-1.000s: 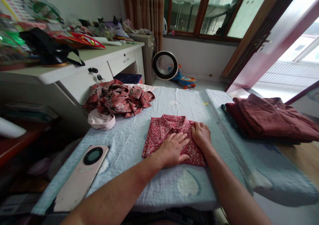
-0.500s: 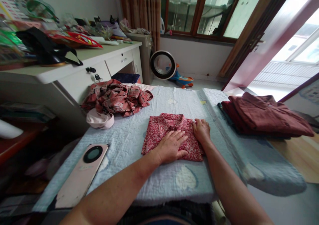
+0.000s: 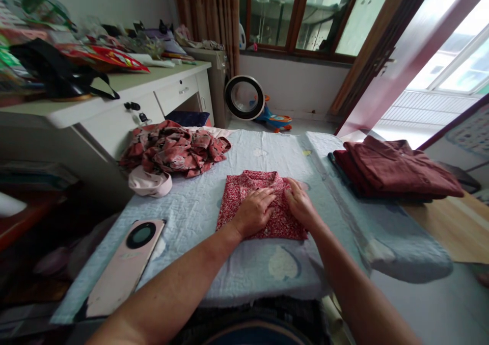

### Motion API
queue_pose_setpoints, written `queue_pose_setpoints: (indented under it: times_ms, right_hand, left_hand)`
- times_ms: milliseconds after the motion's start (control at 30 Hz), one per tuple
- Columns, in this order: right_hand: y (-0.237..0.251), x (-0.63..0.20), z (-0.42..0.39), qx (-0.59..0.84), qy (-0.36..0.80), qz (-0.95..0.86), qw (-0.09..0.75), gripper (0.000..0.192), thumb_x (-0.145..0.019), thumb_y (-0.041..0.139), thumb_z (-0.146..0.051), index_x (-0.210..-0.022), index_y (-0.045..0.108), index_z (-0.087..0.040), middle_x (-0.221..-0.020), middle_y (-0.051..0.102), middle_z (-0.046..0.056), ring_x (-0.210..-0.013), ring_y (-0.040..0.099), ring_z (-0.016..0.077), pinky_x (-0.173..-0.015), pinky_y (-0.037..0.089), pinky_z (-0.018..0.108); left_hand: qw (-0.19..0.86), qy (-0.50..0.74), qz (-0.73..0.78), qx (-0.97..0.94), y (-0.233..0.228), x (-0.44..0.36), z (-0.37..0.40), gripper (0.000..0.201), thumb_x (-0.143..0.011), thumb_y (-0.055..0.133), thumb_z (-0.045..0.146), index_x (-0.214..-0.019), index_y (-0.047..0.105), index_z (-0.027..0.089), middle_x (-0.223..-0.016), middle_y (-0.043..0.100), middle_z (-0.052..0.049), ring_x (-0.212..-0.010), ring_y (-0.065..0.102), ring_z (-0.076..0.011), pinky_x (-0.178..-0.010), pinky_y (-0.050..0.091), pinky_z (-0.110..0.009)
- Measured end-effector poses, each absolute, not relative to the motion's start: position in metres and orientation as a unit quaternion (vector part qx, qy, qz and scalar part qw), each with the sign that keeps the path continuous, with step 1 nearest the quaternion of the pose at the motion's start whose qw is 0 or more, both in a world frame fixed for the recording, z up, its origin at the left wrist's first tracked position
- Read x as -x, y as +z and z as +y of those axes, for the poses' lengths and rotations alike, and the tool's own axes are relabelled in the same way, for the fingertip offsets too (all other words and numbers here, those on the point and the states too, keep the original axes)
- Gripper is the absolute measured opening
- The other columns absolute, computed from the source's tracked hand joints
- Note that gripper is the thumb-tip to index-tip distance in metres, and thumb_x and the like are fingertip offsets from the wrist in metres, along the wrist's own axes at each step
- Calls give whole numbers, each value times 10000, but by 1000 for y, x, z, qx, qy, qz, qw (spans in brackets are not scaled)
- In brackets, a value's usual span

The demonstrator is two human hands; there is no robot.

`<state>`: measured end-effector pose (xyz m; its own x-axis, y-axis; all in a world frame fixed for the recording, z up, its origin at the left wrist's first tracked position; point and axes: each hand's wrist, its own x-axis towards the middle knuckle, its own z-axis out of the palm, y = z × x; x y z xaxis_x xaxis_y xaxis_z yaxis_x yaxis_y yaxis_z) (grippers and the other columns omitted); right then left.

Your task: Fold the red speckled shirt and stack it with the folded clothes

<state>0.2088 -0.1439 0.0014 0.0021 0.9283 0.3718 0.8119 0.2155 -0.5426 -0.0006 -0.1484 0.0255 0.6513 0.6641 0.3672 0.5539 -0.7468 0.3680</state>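
Observation:
A red-and-white patterned collared shirt [image 3: 232, 198] lies folded into a rectangle on the cloth-covered table, its collar at the far side. My left hand [image 3: 255, 211] rests palm down on the middle of it, with the fingers slightly bent and pointing up to the right. At the shirt's right edge, my right hand [image 3: 300, 202] lies with its fingers stretched along the fabric toward the collar. Both hands press on the shirt from above, and part of its front is hidden under them.
A crumpled red printed garment [image 3: 171, 149] and a pale pink band [image 3: 150, 183] lie at the left. Nearer is a pink phone [image 3: 118, 276]. Several folded dark garments [image 3: 401, 169] are stacked at the right. Beyond stand a cluttered desk [image 3: 191, 72] and an open round washer door [image 3: 245, 98].
My left hand has drawn its spread fingers closer together and bent them. My right hand has moved slightly inward over the shirt's right edge. The camera view has shifted a little.

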Motion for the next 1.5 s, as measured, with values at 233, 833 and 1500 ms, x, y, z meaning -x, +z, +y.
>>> queue_pose_setpoints:
  times_ms: [233, 833, 1500]
  right_hand:
    - [-13, -188, -156, 658, 73, -721, 203, 548, -1003, 323, -404, -1450, 454, -115, -1542, 411, 154, -1445, 345, 242, -1183, 260, 431]
    - [2, -184, -171, 626, 53, -727, 277, 494, -954, 362, -268, -1407, 492, -122, -1470, 499, 161, -1390, 423, 227, -1160, 323, 412]
    - [-11, -186, -181, 680, 45, -713, 162, 561, -1023, 311, -422, -1490, 407, -126, -1563, 383, 129, -1462, 321, 236, -1194, 251, 407]
  left_hand:
    - [74, 170, 329, -926, 23, -4, -150, 269, -971, 473, 273, -1179, 623, 190, -1237, 667, -79, -1199, 564, -219, -1088, 390, -417]
    - [63, 162, 333, -927, 22, -4, -150, 321, -1011, 386, 291, -1192, 630, 188, -1242, 665, -83, -1197, 566, -209, -1050, 418, -395]
    - [31, 114, 309, -944, 33, -2, -154, 302, -969, 399, 182, -1169, 624, 160, -1250, 661, -95, -1161, 588, -228, -990, 453, -397]
